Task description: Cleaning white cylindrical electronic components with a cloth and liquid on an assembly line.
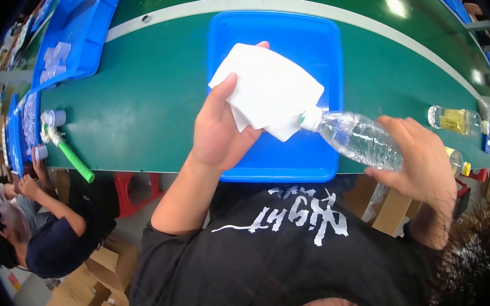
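Observation:
A folded white cloth or paper wipe lies across my left hand, whose thumb presses on its near-left edge. My right hand is wrapped round the body of a clear plastic bottle. The bottle is tilted, its white cap end pointing left and touching or nearly touching the wipe's lower right corner. Both are held above a shallow blue tray on the green table. Most of the fingers of my left hand are hidden under the wipe.
On the left stand a blue bin with small translucent cups and a green-handled tool. A yellow-labelled bottle lies at the right. Another person works at the left, near cardboard boxes and a red stool.

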Available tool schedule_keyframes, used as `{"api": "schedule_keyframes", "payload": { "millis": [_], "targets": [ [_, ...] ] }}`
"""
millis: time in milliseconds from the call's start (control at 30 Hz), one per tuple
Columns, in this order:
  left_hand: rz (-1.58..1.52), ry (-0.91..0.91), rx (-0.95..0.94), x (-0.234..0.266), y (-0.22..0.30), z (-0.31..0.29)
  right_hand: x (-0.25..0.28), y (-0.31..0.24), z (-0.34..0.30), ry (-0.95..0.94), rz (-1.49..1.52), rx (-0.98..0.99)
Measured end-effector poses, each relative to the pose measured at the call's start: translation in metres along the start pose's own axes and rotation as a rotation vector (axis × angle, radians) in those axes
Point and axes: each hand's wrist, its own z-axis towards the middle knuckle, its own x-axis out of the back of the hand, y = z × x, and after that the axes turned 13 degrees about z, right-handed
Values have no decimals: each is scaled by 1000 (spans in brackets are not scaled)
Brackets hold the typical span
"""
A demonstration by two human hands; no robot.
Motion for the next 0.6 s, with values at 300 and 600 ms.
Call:
{"api": "schedule_keyframes", "payload": {
  "millis": [300, 600],
  "targets": [
    [41, -81, -76, 14, 8, -10, 24, -56, 11, -105, -301, -113],
    [-34, -160, -83, 25, 11, -25, 21, -101, 13, -86, -397, -118]
  ]
}}
